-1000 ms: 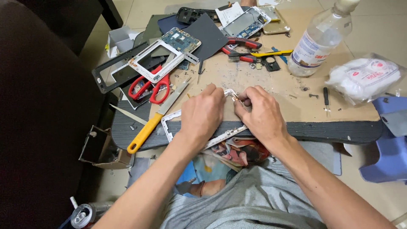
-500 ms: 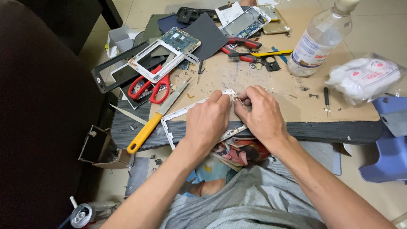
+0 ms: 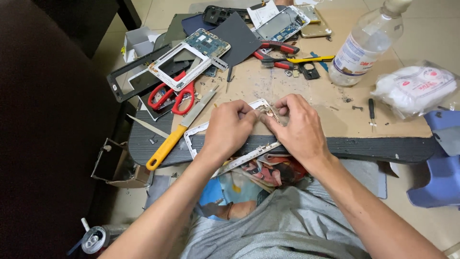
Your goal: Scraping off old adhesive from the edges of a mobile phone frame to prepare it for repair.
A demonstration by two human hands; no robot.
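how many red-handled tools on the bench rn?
2. Red scissors lie left of the hands, partly under a white frame. Red-handled pliers lie at the top, beside the grey sheet. Clutter may hide others.

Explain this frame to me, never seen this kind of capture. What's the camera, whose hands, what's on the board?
There is no machine here. A person wears one camera on the head, looking down at their own two bare hands, so the arms enter from the bottom of the picture.

The left hand and the right hand both grip a thin white rectangular frame, which looks like a phone or tablet bezel, and pinch at its top corner.

They work over a brown board with a dark front edge. On it lie red-handled scissors, a yellow-handled flat tool, another white frame with a circuit board, red-handled pliers, a small screwdriver, a clear plastic bottle and a bag of white items.
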